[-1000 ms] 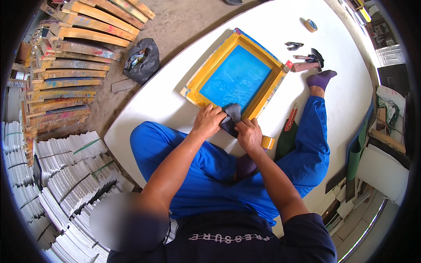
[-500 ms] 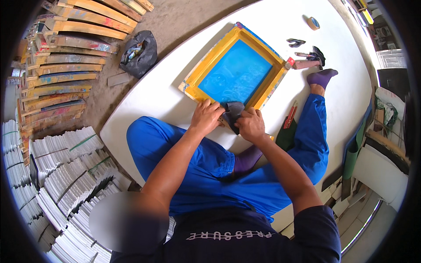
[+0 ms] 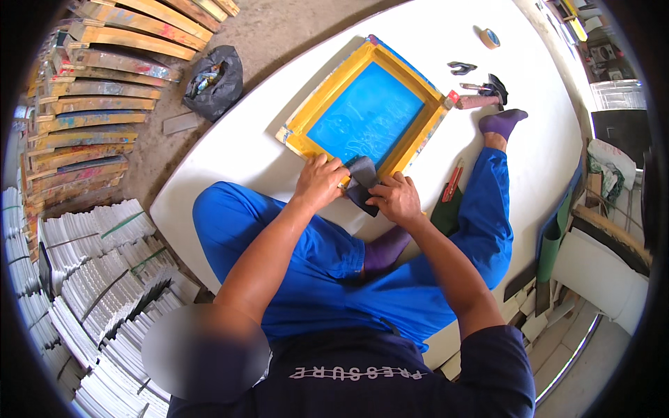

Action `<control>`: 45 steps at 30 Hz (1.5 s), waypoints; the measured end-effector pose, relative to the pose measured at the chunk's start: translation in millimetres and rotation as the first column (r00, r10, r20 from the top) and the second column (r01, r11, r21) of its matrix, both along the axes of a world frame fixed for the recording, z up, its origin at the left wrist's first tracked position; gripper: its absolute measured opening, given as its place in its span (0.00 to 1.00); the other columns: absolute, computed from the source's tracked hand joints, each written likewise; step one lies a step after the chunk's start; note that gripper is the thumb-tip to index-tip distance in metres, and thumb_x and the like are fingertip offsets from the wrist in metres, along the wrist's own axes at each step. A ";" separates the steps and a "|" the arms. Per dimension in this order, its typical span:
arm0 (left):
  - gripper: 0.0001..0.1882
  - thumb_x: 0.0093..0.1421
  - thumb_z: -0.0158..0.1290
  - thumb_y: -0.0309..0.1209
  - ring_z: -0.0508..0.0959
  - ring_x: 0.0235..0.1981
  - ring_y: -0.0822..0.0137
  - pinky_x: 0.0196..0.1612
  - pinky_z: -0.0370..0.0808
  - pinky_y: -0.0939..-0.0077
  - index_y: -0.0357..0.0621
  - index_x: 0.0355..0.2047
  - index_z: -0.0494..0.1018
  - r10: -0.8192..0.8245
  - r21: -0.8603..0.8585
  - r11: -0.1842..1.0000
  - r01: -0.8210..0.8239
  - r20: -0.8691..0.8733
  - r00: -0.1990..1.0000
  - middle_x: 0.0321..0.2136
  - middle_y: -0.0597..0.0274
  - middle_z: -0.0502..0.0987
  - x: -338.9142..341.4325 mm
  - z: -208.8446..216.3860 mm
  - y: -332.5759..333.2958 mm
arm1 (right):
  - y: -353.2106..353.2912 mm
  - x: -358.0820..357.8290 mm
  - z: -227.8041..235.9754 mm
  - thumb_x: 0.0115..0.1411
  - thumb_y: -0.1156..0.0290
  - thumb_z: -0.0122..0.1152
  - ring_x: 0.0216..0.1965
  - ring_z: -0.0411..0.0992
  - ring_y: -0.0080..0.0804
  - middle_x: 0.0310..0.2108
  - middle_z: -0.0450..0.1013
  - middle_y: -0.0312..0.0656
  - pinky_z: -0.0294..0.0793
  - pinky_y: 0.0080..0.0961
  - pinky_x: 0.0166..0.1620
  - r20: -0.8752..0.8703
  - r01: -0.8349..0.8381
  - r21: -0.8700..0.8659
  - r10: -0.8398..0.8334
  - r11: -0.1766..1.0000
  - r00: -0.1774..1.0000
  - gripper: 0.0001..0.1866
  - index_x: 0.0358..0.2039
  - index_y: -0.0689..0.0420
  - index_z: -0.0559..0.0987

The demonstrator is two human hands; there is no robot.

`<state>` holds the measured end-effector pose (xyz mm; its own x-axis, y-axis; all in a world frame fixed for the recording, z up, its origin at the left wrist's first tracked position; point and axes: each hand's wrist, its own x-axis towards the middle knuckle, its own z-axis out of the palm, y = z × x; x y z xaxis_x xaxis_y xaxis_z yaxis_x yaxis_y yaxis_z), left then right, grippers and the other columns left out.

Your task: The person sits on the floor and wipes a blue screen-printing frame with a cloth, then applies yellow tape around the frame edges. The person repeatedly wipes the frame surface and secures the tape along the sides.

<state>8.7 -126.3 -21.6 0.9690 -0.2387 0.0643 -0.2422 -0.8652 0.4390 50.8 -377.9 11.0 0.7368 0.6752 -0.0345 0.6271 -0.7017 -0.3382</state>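
Note:
A wooden screen-printing frame (image 3: 324, 97), yellow on its inner sides with blue mesh (image 3: 369, 111), lies tilted on the white surface before me. My left hand (image 3: 320, 182) is closed over its near edge, fingers curled on the rim beside a folded dark grey strip (image 3: 362, 180). That flexible strip hangs over the near edge between my hands; its material is unclear. My right hand (image 3: 397, 198) pinches the strip's right side close to the frame's near corner. Both thumbs are partly hidden.
My bent legs flank the frame. To the right lie a red cutter (image 3: 454, 181), a roller (image 3: 477, 102), a small black tool (image 3: 461, 67) and a tape roll (image 3: 489, 37). A black bag (image 3: 214, 82), stacked wooden frames (image 3: 97, 118) and bundled white sheets (image 3: 97, 258) stand left.
The dark strip has opened out and shows more of its length between my hands. My right hand has shifted slightly, still pinching it. The whole view has moved a little.

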 end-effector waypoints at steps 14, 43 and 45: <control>0.27 0.43 0.76 0.44 0.75 0.50 0.57 0.56 0.74 0.58 0.57 0.45 0.85 0.017 -0.039 0.999 -0.019 -0.031 0.999 0.41 0.71 0.78 -0.2 1.8 0.1 | -2.3 37.4 13.4 0.50 0.52 0.74 0.46 0.72 0.33 0.37 0.78 0.25 0.69 0.37 0.46 0.003 -0.100 -0.187 0.102 0.977 0.995 0.11 0.33 0.39 0.91; 0.27 0.43 0.75 0.46 0.74 0.53 0.56 0.58 0.73 0.57 0.56 0.45 0.85 0.008 -0.013 1.000 -0.009 -0.028 1.000 0.44 0.70 0.79 -2.7 -3.2 -2.1 | 7.2 -5.4 4.0 0.55 0.51 0.71 0.42 0.72 0.36 0.31 0.76 0.30 0.69 0.38 0.44 0.114 -0.086 -0.100 0.097 0.991 0.989 0.13 0.37 0.42 0.90; 0.28 0.43 0.75 0.46 0.74 0.54 0.55 0.58 0.72 0.57 0.56 0.45 0.85 0.013 -0.015 1.000 -0.013 -0.034 0.999 0.45 0.69 0.79 -4.1 -7.3 -2.2 | 9.0 -5.6 4.3 0.55 0.52 0.71 0.41 0.72 0.36 0.29 0.76 0.30 0.69 0.37 0.44 0.147 -0.087 -0.072 0.097 0.994 0.984 0.11 0.34 0.43 0.90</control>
